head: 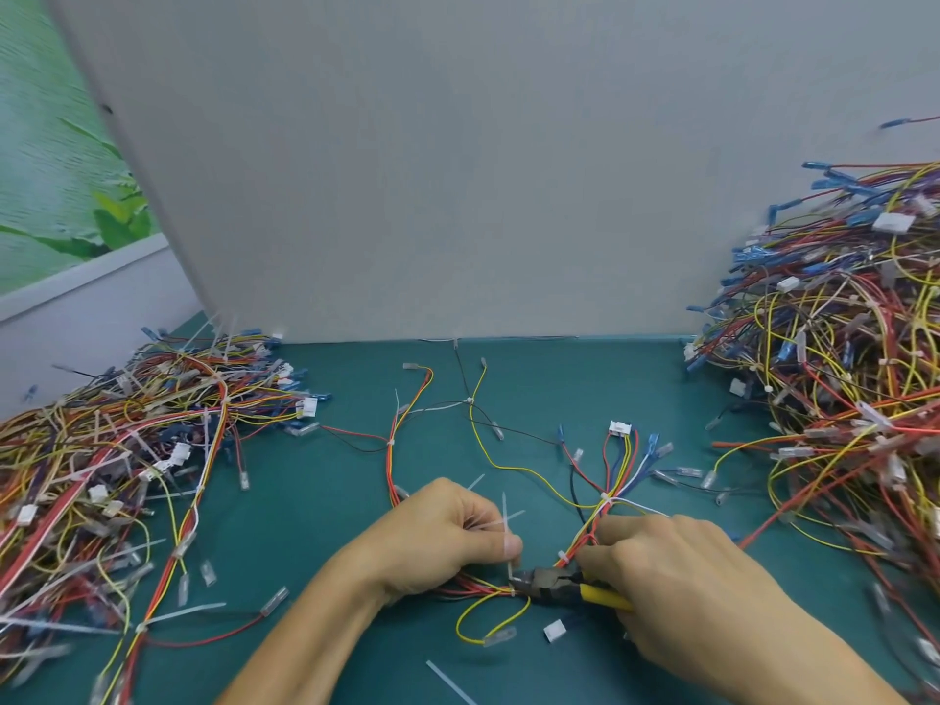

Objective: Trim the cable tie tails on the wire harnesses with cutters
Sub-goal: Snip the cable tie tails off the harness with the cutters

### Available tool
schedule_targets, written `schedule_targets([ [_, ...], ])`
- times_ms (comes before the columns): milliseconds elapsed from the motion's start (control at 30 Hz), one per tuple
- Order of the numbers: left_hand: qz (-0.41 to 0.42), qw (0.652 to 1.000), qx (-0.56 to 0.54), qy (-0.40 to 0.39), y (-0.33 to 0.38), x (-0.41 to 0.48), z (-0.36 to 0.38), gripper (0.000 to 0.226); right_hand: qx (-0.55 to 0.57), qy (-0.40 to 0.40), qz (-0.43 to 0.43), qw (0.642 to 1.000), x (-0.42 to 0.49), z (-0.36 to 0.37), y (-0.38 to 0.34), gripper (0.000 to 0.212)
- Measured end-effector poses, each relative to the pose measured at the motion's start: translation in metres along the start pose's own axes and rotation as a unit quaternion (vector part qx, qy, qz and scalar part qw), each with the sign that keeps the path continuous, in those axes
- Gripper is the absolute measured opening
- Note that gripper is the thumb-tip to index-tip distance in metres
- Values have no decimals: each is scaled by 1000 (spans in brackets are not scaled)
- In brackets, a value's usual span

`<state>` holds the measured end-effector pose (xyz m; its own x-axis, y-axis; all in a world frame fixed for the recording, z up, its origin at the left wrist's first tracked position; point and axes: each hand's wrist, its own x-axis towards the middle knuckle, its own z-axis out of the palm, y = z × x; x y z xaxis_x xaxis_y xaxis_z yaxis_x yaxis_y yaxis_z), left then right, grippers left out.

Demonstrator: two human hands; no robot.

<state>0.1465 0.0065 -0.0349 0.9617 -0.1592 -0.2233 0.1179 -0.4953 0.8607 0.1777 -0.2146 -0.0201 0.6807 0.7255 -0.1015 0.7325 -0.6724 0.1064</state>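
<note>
— So, where's the tie tail (510, 569)?
— Upright on the wire harness (478, 591), just under the left hand (447, 531), whose curled fingers (508, 544) pinch loose white ties (496, 524). The right hand (676, 577) grips yellow-handled cutters (552, 587), tips at the tail's base.

no text legible, no labels, brands, numbers or signs readable anywhere in view
</note>
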Motion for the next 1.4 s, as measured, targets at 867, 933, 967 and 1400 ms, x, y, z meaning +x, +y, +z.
schedule_targets([
  [867, -38, 969, -118, 212, -3, 2, -18, 28, -6, -96, 41, 995, -16, -28, 15, 17],
  [933, 11, 975, 79, 207, -3, 4, -15, 22, -9, -84, 40, 996, -17, -30, 14, 22],
  [967, 29, 967, 161, 197, -2, 4, -13, 14, -12, -77, 38, 996, -17, -30, 12, 21],
  [1400, 20, 974, 192, 119, -9, 7, -18, 7, 3, -41, 6, 999, 1, -41, -18, 15],
])
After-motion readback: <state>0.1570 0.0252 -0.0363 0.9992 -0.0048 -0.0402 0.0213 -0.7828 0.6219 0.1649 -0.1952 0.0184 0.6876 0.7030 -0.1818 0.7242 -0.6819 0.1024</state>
